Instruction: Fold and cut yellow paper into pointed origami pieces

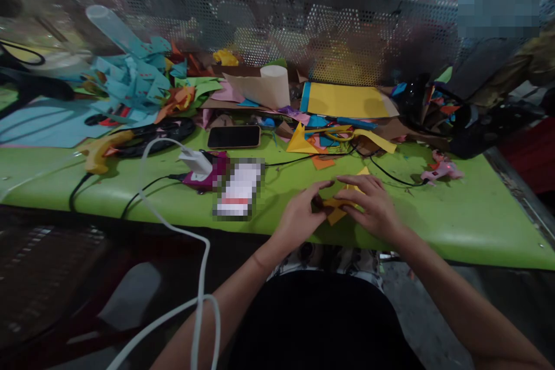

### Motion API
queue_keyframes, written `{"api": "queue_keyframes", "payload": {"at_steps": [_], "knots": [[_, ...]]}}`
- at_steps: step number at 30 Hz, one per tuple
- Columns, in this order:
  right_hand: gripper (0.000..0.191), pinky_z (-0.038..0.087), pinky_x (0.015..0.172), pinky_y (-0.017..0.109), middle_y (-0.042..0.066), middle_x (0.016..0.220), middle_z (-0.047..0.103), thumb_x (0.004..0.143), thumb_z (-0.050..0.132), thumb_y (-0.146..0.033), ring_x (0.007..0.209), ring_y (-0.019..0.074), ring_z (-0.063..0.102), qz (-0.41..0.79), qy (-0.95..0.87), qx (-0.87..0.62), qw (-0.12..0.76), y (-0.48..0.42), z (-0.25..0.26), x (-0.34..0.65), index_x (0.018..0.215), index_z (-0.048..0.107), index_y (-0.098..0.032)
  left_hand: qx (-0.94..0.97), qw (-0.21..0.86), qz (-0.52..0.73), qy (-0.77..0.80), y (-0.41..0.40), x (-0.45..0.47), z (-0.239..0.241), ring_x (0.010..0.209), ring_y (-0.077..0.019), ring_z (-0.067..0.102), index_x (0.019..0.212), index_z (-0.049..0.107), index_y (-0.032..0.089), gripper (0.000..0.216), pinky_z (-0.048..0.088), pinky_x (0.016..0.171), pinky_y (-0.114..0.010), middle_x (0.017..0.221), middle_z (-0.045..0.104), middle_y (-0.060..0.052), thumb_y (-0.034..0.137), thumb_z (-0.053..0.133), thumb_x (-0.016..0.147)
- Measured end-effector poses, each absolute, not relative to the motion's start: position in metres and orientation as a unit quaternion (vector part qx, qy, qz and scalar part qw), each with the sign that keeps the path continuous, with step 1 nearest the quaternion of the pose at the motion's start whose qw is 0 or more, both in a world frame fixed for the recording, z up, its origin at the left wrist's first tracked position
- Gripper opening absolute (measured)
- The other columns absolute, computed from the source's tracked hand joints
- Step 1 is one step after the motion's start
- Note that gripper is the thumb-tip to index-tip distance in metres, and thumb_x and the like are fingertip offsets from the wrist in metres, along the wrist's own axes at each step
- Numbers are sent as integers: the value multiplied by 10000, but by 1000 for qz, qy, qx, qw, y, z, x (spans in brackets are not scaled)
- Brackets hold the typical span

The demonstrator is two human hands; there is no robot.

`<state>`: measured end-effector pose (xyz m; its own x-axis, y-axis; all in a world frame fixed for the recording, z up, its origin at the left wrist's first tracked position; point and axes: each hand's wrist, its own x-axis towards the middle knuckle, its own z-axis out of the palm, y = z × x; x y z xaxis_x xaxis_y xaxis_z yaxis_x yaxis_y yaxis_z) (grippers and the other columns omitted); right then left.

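Note:
A folded piece of yellow paper (335, 215) lies low over the green table, near its front edge, between my two hands. My left hand (301, 211) is at its left side, thumb and forefinger curved round toward the edge of the paper. My right hand (375, 203) reaches over it from the right, with its fingertips pressed on the paper and partly covering it. A corner of yellow paper (363, 172) shows beyond the right fingers. The undersides of my fingers are hidden.
Left of my hands are a lit phone (238, 189), a purple socket block (212, 172) with a white charger (196, 163), and a dark phone (234, 137). A pink glue gun (442, 169) lies right, a yellow one (102, 150) left. Paper scraps (323, 163) line the back. A white cable (202, 266) hangs in front.

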<state>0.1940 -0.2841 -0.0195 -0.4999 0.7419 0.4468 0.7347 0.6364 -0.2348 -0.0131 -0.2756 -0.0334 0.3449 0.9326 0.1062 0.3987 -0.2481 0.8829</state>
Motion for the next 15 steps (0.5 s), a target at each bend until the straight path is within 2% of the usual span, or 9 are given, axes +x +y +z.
{"api": "queue_keyframes", "payload": {"at_steps": [5,10,13,15], "knots": [[176,384,920,393,35,1311,635,901,585,-161,1117,223,572,-32,-873,-412,259,-288,-17,192,1027,631,-275,721,408,338,447,-276,-15,-33,816,-169,594,1362,525,239,602,488,784,-296,921,661,-14,101,614,782],[59,354,787,363,15,1070,725,895,622,-199,939,212,572,-48,-874,-422,238,-289,-16,190,924,640,-248,748,402,294,438,-277,-16,-30,845,-172,608,1392,503,297,641,492,837,-308,950,693,4,79,574,794],[67,340,692,349,2,899,742,885,614,-175,797,199,549,-29,-881,-412,232,-287,-16,192,861,631,-235,770,378,277,432,-279,-18,-29,929,-181,628,1339,552,287,570,495,873,-315,1068,702,-7,109,604,801],[98,354,694,351,-5,875,753,877,605,-150,773,202,544,-18,-876,-414,245,-287,-15,195,842,628,-238,806,327,249,425,-279,-21,-27,1016,-206,619,1271,599,265,492,484,916,-349,1133,689,-22,146,639,796]]}}
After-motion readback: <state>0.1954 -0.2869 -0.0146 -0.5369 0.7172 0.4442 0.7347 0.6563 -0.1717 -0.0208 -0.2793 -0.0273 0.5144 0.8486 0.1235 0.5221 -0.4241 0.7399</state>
